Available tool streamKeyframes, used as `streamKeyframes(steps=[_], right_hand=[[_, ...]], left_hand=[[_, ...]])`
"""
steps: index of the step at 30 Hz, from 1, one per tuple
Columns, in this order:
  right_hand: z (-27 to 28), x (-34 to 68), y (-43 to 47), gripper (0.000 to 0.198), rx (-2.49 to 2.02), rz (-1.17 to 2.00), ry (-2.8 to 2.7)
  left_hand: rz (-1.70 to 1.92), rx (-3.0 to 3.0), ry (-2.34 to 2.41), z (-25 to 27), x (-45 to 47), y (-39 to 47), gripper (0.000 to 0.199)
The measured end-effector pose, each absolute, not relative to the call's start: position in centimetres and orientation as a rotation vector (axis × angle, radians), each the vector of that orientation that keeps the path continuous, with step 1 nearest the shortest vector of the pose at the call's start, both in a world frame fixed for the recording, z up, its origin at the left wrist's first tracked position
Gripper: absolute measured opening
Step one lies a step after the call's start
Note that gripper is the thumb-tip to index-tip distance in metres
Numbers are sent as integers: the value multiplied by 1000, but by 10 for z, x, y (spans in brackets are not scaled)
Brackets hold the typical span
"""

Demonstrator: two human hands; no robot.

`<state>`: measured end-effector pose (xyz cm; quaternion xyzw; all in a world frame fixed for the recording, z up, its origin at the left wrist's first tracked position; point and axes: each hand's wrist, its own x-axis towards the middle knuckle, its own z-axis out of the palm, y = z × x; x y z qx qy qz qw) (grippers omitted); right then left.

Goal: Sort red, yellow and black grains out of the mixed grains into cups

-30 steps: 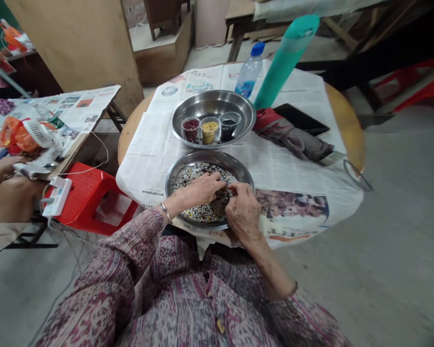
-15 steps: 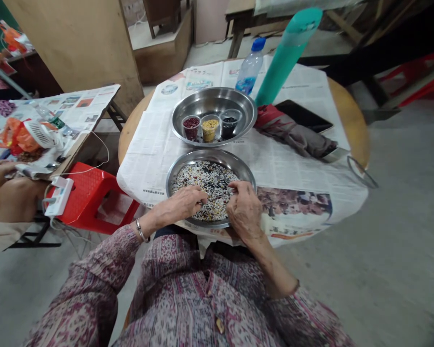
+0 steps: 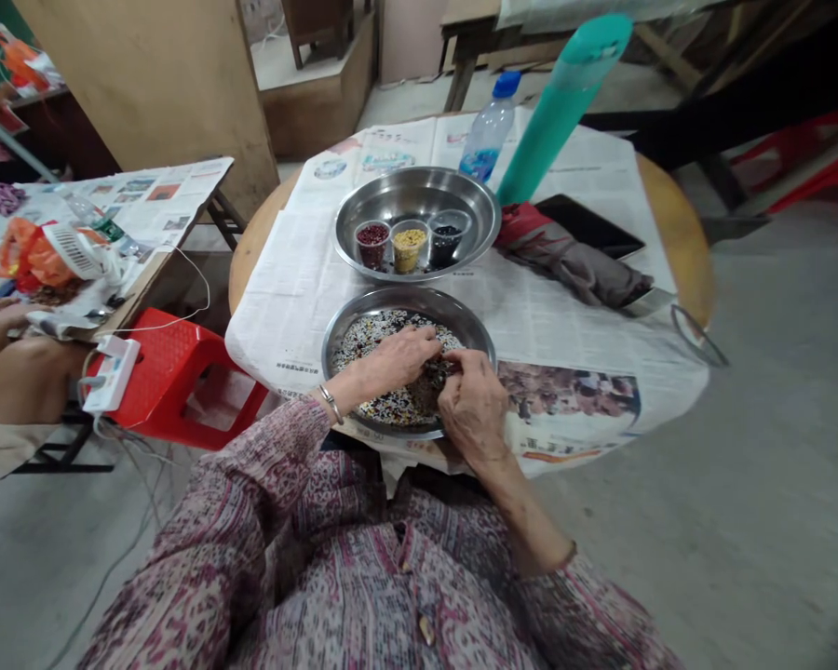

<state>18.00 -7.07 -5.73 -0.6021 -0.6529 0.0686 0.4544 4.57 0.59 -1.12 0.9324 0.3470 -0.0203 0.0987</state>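
Mixed grains and beans, white, black, yellow and dark red, cover the bottom of a round steel basin at the table's near edge. Over its middle reaches my left hand, fingers curled together and tips close to the right ones. My right hand rests at the basin's right rim with its fingers bent in a pinch. Whatever either hand holds is too small to make out. Behind, a second steel basin bears three clear cups: dark red beans, yellow kernels and black beans.
Newspaper covers the round table. At the back stand a water bottle and a tall teal bottle. On the right lie a folded umbrella and a dark tablet. A red stool carries a power strip; another person sits at left.
My left hand has moved right and slightly away from me across the grains, up to the right fingertips. My right hand has stayed nearly in place.
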Motion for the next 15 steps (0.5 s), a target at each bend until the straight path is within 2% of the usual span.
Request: streamKeyframes(steps=[8, 13, 15], right_hand=[[-57, 181, -72, 35, -1474, 202, -1624], [-59, 182, -72, 34, -1458, 210, -1635], [-59, 182, -71, 34, -1449, 213, -1638]], left_hand=[[33, 2653, 1395, -3, -1, 20, 29], [87, 2477, 1390, -1, -28, -5, 14], [113, 2434, 1335, 1, -30, -21, 17]])
